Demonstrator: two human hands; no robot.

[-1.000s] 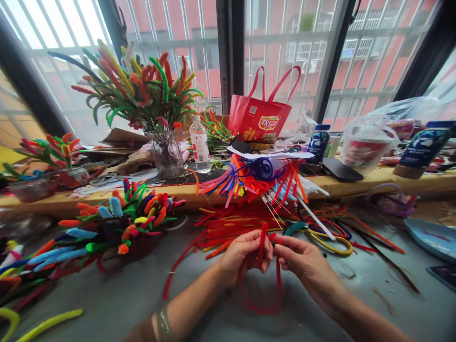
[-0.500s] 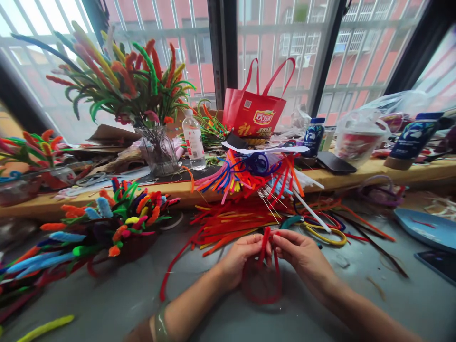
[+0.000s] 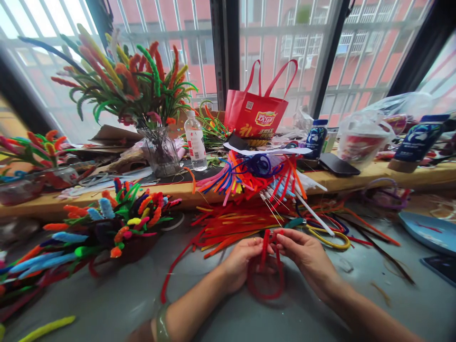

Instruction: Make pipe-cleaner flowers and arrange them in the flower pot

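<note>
A red pipe cleaner (image 3: pixel 280 281), bent into a loop that hangs down, is pinched between both of my hands over the grey table. My left hand (image 3: pixel 245 259) grips it at the left, where a short end stands upright. On the other side, my right hand (image 3: pixel 297 247) pinches the strip with thumb and forefinger near the crossing. Where exactly the strands cross is partly covered by my fingers. Just beyond my hands lies a pile of red and orange pipe cleaners (image 3: pixel 231 223). Yellow-handled scissors (image 3: pixel 329 240) rest beyond my right hand.
On the left is a bunch of colourful fuzzy stems (image 3: pixel 117 223). A wooden ledge (image 3: pixel 338 183) behind carries a glass vase (image 3: pixel 160 154), a water bottle (image 3: pixel 195 145), a red bag (image 3: pixel 253 116) and blue bottles (image 3: pixel 316 137). A blue plate (image 3: pixel 423 235) lies to the right.
The whole scene has shifted slightly right and down in the view. Both hands keep their hold on the red pipe cleaner, and the hanging loop has swung slightly and looks a little wider.
</note>
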